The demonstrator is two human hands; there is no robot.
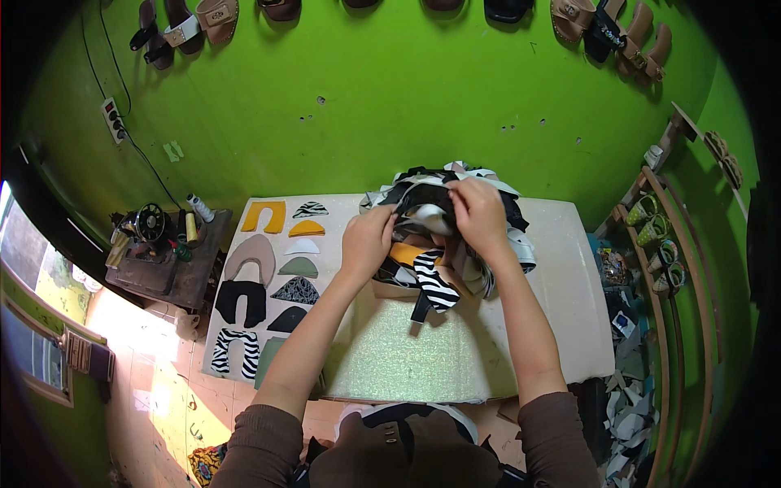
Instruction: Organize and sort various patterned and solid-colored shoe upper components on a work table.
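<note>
Both my hands are raised over a heaped pile of material scraps (496, 183) in the middle of the table. Stretched between them is a dark piece of material (425, 195). My left hand (368, 237) pinches its left edge, and my right hand (482, 213) grips the right side. Below them, a zebra-striped scrap (435, 282) and a yellow scrap (404, 255) hang out over the front of a cardboard box (392, 289). The scraps largely hide the box. White, grey and black pieces surround my fingers.
Cut pieces lie in columns at the table's left, including a yellow U-shape (264, 216), a black one (242, 304) and a zebra-striped one (236, 353). A sewing machine (150, 228) stands further left. At right are a wooden rack (663, 268) and floor scraps (630, 423).
</note>
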